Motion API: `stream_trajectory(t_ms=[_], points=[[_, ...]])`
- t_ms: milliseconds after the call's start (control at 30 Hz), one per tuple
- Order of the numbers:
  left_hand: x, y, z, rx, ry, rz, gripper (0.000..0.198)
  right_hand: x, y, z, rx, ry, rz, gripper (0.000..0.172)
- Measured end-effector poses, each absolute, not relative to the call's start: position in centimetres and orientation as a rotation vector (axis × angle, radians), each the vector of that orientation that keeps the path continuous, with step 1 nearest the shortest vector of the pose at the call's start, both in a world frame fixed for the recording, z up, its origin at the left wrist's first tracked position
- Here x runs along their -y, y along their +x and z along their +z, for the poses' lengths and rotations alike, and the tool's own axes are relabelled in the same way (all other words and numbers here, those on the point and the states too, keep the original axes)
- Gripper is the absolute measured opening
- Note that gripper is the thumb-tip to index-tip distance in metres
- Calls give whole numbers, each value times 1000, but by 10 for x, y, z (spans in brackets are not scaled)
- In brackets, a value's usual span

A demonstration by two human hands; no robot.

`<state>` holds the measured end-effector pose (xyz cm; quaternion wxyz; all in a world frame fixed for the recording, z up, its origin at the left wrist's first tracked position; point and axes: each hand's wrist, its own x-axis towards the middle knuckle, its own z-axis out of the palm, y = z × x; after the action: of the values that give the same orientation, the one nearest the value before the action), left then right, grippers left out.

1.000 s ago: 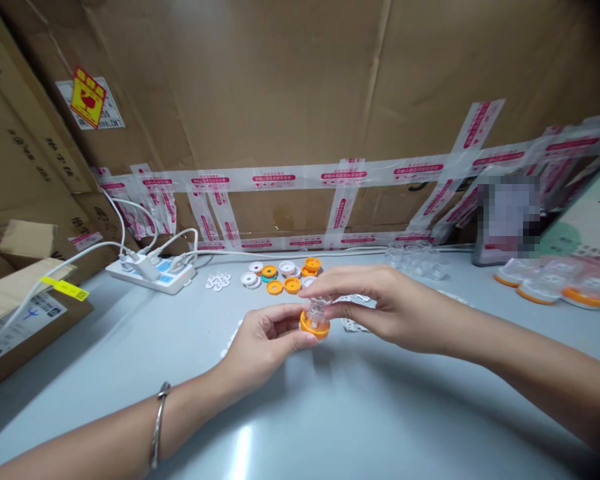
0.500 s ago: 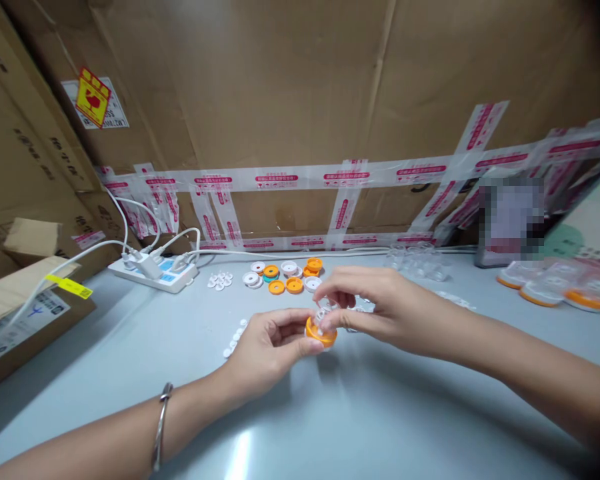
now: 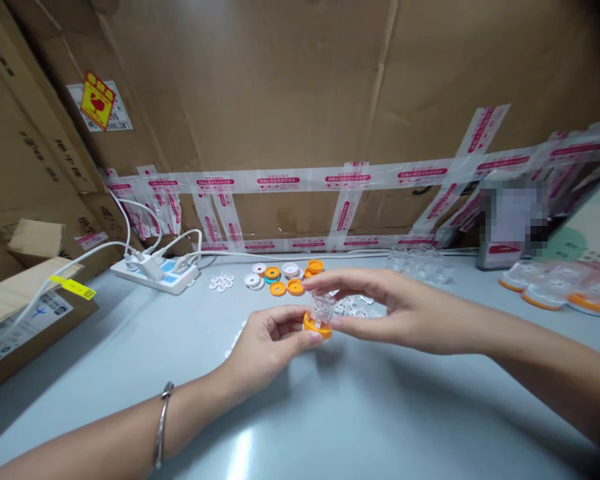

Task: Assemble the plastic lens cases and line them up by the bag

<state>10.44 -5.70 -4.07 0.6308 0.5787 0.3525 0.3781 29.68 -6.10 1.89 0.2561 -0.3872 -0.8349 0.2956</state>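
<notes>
My left hand (image 3: pixel 266 343) pinches the rim of a small round orange base (image 3: pixel 318 327) between thumb and fingers, a little above the table. On top of that base stands a clear plastic piece (image 3: pixel 322 307), upright. My right hand (image 3: pixel 405 313) is open around the clear piece, its fingers stretched out behind and above it and the thumb low at its right side. Whether a fingertip touches the piece I cannot tell. Small white parts (image 3: pixel 353 307) lie on the table behind my right hand, partly covered by it.
Orange and white round rings (image 3: pixel 278 289) lie toward the back, beside small white discs (image 3: pixel 222 282). A power strip (image 3: pixel 180 277) with cables is at the left. Clear plastic pieces (image 3: pixel 420 263) and finished-looking clear-topped orange units (image 3: pixel 545 293) stand at the right. A cardboard box (image 3: pixel 280 87) walls the back.
My right fingers have spread from a pinch over the orange base, and the clear piece on it now shows more fully. My left hand keeps its hold.
</notes>
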Motion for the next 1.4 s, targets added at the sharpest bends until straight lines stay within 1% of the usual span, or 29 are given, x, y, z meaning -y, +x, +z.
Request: stream_trajectory(t_ms=[67,133,167,233,300,400,467,500,567,600,667,733,767,833,933,1000,1100,1167,1233,1300,1400], points=[[57,105,-41,-803,1331,857,27,59,296,17,2225,-1014,828,29],[58,105,-42,-803,1334,846,28,58,293,12,2155,-1073,758,23],[58,106,-42,-806,1333,841,29,57,290,9,2129,-1121,706,23],[59,106,-41,-813,1335,838,29,56,288,5,2098,-1223,613,28],[59,106,-39,-817,1343,848,29,56,288,6,2041,-1260,607,34],[58,104,-36,-817,1350,870,26,56,292,12,1991,-1100,864,42],[57,103,-37,-806,1351,869,25,56,293,16,2006,-999,1017,37],[57,103,-38,-798,1350,864,25,56,293,16,2014,-1003,1020,32],[57,103,-39,-784,1350,852,25,56,290,14,2005,-1099,882,27],[57,103,-40,-784,1351,848,25,56,289,12,1989,-1156,789,28],[57,103,-40,-798,1357,855,24,56,288,9,1951,-1209,727,38],[57,104,-39,-823,1358,875,23,55,288,7,1931,-1133,882,48],[57,104,-39,-832,1355,883,24,55,289,7,1930,-1080,990,50],[56,104,-38,-840,1354,880,24,54,290,8,1929,-1067,1079,47],[56,104,-38,-843,1350,871,25,53,290,9,1909,-1306,852,36],[56,104,-39,-850,1343,885,24,52,290,10,1898,-1345,772,39],[56,104,-38,-845,1344,891,23,51,290,10,1963,-1144,948,44],[55,104,-39,-839,1347,875,24,51,290,10,1973,-1151,950,37],[55,104,-39,-844,1338,865,25,52,289,10,1941,-1297,802,31],[55,104,-39,-854,1323,875,25,52,290,9,1938,-1318,743,35],[54,104,-40,-846,1330,891,25,51,290,9,2018,-1119,938,43]])
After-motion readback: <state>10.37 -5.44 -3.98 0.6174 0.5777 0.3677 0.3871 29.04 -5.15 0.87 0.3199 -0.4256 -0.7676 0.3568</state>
